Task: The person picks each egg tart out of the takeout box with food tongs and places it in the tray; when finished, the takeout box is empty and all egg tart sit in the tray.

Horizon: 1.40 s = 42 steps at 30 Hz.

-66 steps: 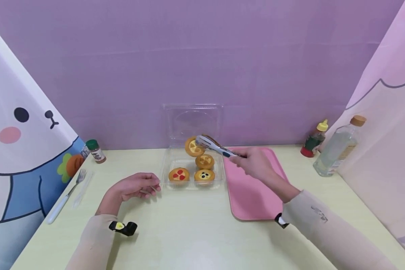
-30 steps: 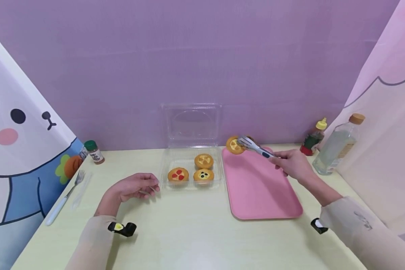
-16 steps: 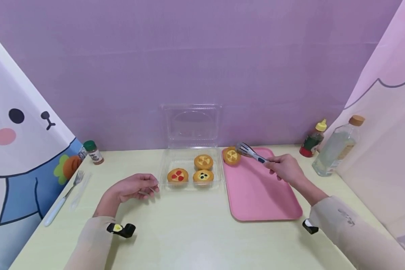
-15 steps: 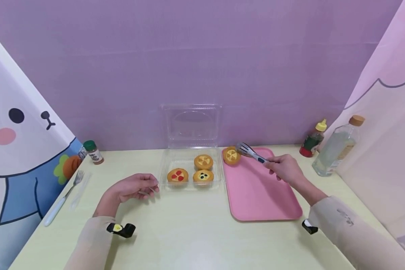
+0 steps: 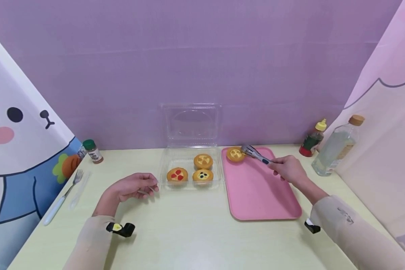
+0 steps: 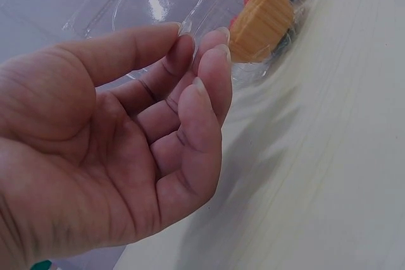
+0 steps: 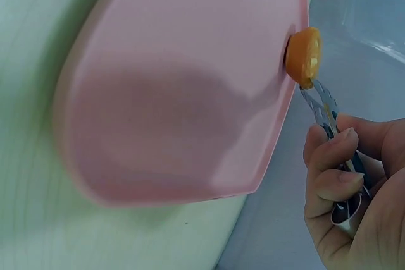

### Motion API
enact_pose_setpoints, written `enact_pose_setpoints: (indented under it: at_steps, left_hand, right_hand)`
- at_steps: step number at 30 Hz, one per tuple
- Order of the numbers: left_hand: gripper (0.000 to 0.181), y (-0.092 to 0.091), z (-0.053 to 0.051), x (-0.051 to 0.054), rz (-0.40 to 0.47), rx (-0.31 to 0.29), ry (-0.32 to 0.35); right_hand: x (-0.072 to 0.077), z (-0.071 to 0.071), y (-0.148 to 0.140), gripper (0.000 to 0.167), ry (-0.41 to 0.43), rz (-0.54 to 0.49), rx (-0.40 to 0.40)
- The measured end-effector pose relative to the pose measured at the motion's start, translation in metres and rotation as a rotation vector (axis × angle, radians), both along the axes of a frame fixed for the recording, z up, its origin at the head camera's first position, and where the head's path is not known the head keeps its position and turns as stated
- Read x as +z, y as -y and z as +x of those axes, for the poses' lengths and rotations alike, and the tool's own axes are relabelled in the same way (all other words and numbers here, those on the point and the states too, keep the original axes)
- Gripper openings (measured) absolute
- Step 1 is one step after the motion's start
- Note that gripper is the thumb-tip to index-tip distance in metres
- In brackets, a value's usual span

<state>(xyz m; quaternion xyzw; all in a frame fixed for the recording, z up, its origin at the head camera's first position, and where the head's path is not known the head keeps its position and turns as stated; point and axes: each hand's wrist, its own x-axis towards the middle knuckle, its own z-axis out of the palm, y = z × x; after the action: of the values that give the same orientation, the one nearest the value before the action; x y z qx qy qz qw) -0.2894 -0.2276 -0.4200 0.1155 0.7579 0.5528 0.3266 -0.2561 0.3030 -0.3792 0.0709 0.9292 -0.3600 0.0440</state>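
My right hand [image 5: 289,169] grips metal tongs [image 5: 255,154] with dark parts on the handle, fingers curled round them in the right wrist view. The tong tips touch the right side of a round egg tart [image 5: 235,154] with a yellow patterned top. That tart sits at the far left corner of a pink tray [image 5: 261,195]. My left hand [image 6: 120,131] pinches the edge of a clear plastic clamshell box [image 5: 170,159] between thumb and forefinger. Inside the box are a yellow-topped tart [image 5: 203,161], a red-spotted tart [image 5: 177,175] and a dark-spotted tart [image 5: 203,175].
The box's raised lid [image 5: 192,123] stands before the purple backdrop. At left are a green-capped spice jar [image 5: 93,152], a fork [image 5: 63,197] and a clear plastic strip [image 5: 80,190]. At right stand a yellow-capped sauce bottle [image 5: 313,138] and a tall clear bottle [image 5: 335,150].
My right hand has carried the tart in the tongs from the box rightward and down onto the tray. Lately the tart shifted slightly right. My left hand has stayed at the box edge.
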Motion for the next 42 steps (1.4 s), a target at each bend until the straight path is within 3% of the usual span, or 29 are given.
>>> enact_pose_setpoints:
  at_steps: [18,25,35,42]
  left_hand:
    - [0.025,0.001,-0.001,-0.004,-0.013,0.013,-0.002]
    - [0.024,0.000,-0.003,-0.003,-0.013,0.018,0.001]
    - [0.022,-0.001,-0.003,-0.002,0.005,0.006,0.007]
    - [0.023,0.000,-0.001,-0.003,0.009,0.003,0.001]
  right_hand:
    - [0.006,-0.003,-0.003,0.046,0.011,0.022,0.035]
    - [0.018,0.001,-0.010,0.052,0.037,-0.068,0.053]
    - [0.021,0.008,-0.006,0.046,-0.038,-0.127,0.129]
    - [0.025,0.008,0.003,0.042,-0.111,-0.098,0.205]
